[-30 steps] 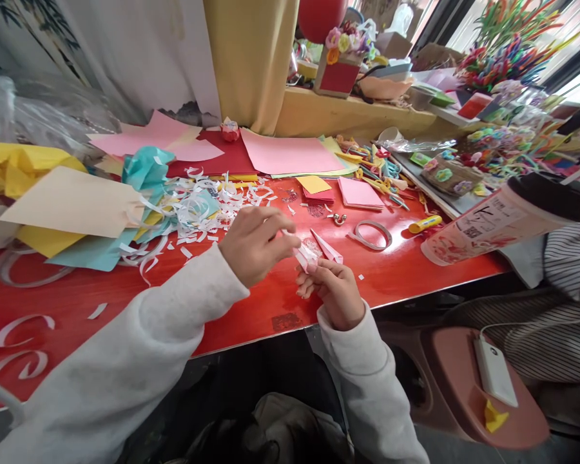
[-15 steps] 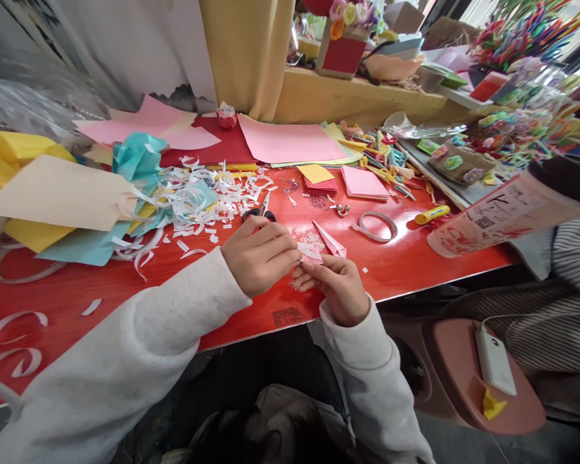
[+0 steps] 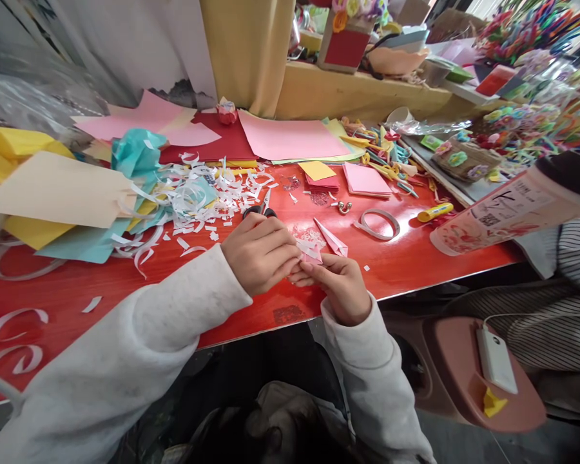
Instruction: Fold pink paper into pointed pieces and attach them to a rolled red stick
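Observation:
Between both hands, just above the red table (image 3: 251, 316), is a small pink folded paper (image 3: 310, 251) with a pale strip on it. My left hand (image 3: 261, 253) grips its left side, fingers closed and partly covering it. My right hand (image 3: 338, 283) pinches its lower right edge between thumb and fingers. Right behind the hands lies a pointed pink folded piece (image 3: 331, 238). Black-handled scissors (image 3: 261, 207) rest behind my left hand, their handles partly hidden by it. A roll of tape (image 3: 377, 225) lies beyond my right hand.
White paper shreds (image 3: 193, 193) cover the table's left-middle. Pink paper squares (image 3: 366, 179) and a yellow square (image 3: 317, 170) lie at the back. A tall cup (image 3: 507, 206) leans at right near a yellow marker (image 3: 435, 212). A white power bank (image 3: 497, 359) lies on a brown stool (image 3: 454, 374).
The fingers have shifted slightly on the pink folded paper, the two hands' fingertips now closer together. The camera view has moved a little; other things stay put.

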Demonstrator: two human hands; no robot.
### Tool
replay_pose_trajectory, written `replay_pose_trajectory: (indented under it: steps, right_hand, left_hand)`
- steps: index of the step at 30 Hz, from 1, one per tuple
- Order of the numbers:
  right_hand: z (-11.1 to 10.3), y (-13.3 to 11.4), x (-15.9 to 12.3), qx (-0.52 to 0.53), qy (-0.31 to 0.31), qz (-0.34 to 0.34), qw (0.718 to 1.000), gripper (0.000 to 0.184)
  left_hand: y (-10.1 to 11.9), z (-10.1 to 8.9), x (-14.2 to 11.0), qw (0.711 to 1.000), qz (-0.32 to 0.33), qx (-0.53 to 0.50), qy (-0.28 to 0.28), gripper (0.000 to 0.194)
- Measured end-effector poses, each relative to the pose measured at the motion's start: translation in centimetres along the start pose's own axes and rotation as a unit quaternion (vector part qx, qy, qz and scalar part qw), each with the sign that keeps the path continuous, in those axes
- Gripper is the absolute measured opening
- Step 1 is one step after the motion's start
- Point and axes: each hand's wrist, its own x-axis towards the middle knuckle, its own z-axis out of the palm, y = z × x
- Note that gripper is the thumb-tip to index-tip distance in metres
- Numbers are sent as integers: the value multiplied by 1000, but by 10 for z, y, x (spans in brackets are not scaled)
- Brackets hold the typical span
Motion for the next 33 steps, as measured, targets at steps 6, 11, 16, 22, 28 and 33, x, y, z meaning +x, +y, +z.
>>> replay_pose_trajectory:
  steps: [6,11,16,22,28,33]
  right_hand:
    - [1,1,0,-34,6,-12,999,16]
    - [1,1,0,-28,3,-18,999,15]
    - [1,1,-1,-59,19,-32,998,16]
    - [3,4,-2,-79,45,-59,994,16]
    - [5,4,-3,-80,85,-82,990,14]
    - [6,4,-3,-89,108,-99,985,12]
  left_hand:
    - [0,3,-3,1000,0,-8,-20,11]
    - [2,3,-1,1000,-21,-14,-4,10]
    - [3,4,-1,999,-46,-20,-14,11]
    - [7,9,-2,991,-111,-73,-15,9]
    - [13,12,1,980,-164,-110,29,9]
    - [15,14,-1,979,-178,-101,21,11]
